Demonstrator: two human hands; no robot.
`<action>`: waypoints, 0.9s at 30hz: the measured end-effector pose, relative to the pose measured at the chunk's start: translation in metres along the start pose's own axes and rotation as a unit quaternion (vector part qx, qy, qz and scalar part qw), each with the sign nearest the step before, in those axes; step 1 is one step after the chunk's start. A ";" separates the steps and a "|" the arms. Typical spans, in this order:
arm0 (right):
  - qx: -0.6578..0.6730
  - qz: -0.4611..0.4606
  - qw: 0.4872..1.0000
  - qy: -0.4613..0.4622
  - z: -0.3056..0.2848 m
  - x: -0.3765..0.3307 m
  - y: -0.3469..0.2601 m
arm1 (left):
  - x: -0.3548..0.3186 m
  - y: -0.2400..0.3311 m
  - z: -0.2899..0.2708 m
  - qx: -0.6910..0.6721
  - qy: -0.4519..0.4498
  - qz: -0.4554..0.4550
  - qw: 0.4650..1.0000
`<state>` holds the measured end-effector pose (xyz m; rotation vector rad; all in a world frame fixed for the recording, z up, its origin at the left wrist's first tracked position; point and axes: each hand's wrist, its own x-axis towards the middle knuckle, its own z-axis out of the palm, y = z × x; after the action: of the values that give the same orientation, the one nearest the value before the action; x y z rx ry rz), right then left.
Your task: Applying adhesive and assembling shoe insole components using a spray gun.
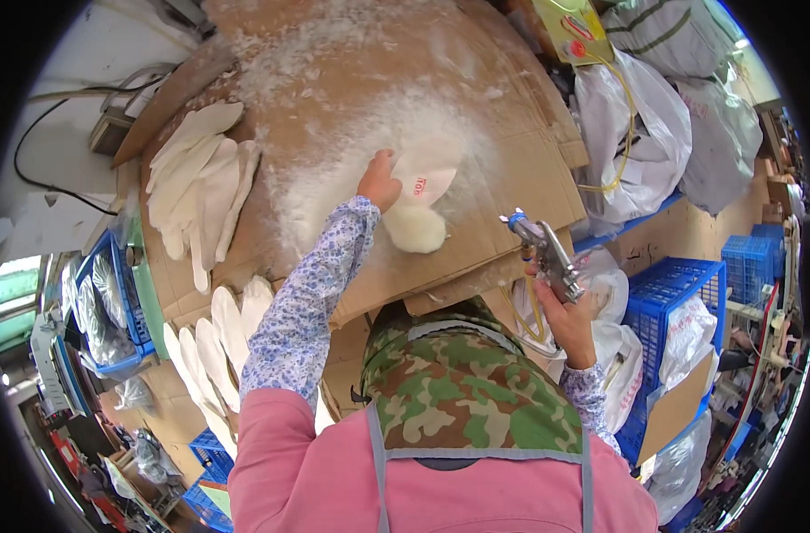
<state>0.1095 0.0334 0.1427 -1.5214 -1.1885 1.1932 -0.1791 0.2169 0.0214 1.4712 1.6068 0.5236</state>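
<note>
White insole [427, 178] lies on the cardboard-covered tabletop [525, 169], in front of the person, red print on its flat part, fluffy rounded end toward the near edge. Left hand [381, 184] is at the insole's left edge, fingers close together; can't tell if it's pinching or only touching. Right hand [568, 322] is closed around the handle of a metal spray gun [556, 262], held up right of the insole, well apart from it, nozzle end up and to the left. Yellow hose [536, 311] hangs just beside the gun. White fuzz [321, 182] coats the cardboard around the insole and farther back. Overlapping white pieces [201, 182] sit at the tabletop's left; more upright-looking ones [211, 342] nearer the person, by the left sleeve. Right side: blue crate [674, 298], white plastic bag [614, 133] farther back.
</note>
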 end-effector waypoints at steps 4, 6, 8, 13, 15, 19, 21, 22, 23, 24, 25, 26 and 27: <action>-0.026 0.014 0.998 -0.053 0.006 0.000 0.004 | -0.028 0.008 0.001 0.125 0.018 0.040 0.991; -0.028 -0.023 0.998 -0.050 0.010 0.004 0.004 | -0.048 0.010 -0.003 0.140 0.005 0.019 0.990; -0.034 -0.030 0.997 -0.056 0.012 0.008 0.004 | -0.067 0.009 -0.007 0.114 -0.029 0.026 0.993; -0.057 -0.021 0.994 -0.091 0.021 0.019 0.003 | -0.107 -0.016 -0.018 0.042 -0.007 0.053 0.998; -0.058 -0.051 0.992 -0.100 0.025 0.023 0.004 | -0.123 -0.026 -0.023 0.040 -0.014 0.058 0.997; -0.046 -0.039 0.992 -0.108 0.036 0.028 0.005 | -0.152 -0.040 -0.030 0.177 0.025 -0.014 0.984; -0.065 -0.033 0.990 -0.120 0.038 0.030 0.004 | -0.150 -0.036 -0.027 0.262 0.070 -0.042 0.962; -0.068 -0.033 0.990 -0.122 0.038 0.030 0.003 | -0.141 -0.031 -0.020 0.247 0.147 0.065 0.956; -0.061 -0.020 0.991 -0.120 0.038 0.031 0.002 | -0.128 -0.025 -0.011 0.228 0.223 0.170 0.932; -0.049 -0.014 0.992 -0.118 0.038 0.031 0.001 | -0.107 -0.017 0.003 0.239 0.213 0.195 0.927; -0.058 -0.008 0.991 -0.119 0.037 0.031 0.000 | -0.083 -0.006 0.017 0.248 0.203 0.221 0.921; -0.061 0.001 0.991 -0.118 0.035 0.032 0.000 | -0.062 0.006 0.035 0.239 0.182 0.236 0.924; -0.064 0.010 0.991 -0.115 0.034 0.033 0.000 | -0.044 0.013 0.047 0.221 0.191 0.281 0.914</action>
<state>0.0798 0.0673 0.1302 -1.5212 -1.4287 1.3566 -0.1368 0.1668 0.0199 2.3196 1.6521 0.8496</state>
